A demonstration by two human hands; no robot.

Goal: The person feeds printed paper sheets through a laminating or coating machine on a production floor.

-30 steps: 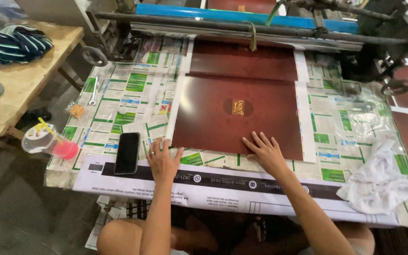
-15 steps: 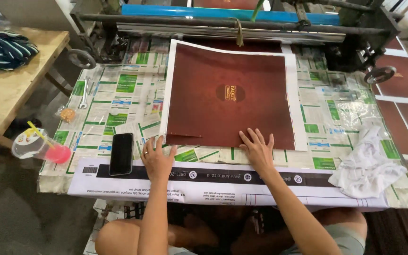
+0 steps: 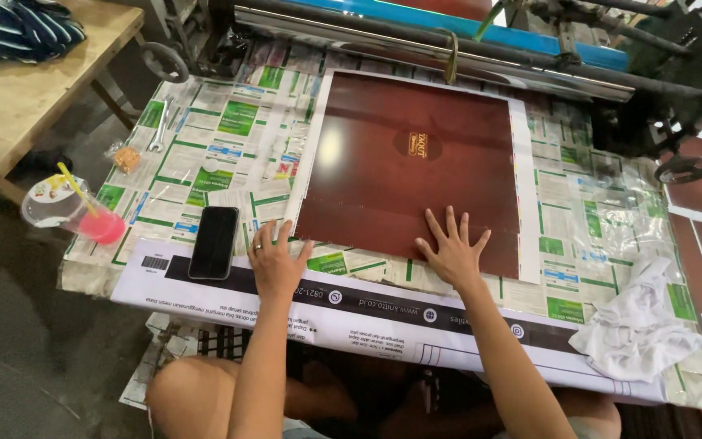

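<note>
A large glossy maroon sheet (image 3: 416, 171) with a white border and a small gold emblem lies flat on the paper-covered table (image 3: 229, 138). My right hand (image 3: 452, 248) rests flat on the sheet's near edge, fingers spread. At the sheet's near left corner lies my left hand (image 3: 276, 260), fingers apart and touching the white border. Neither hand grips anything. The sheet's far edge reaches toward the machine's metal roller (image 3: 416, 49).
A black phone (image 3: 214, 241) lies left of my left hand. A plastic cup with pink drink and a yellow straw (image 3: 71, 211) hangs at the table's left edge. A crumpled white cloth (image 3: 639, 321) sits at the right. A wrench (image 3: 158, 134) and wooden bench (image 3: 18, 106) are at the left.
The maroon sheet has slid toward me out of the machine and now lies whole and flat. Both hands stayed on its near edge.
</note>
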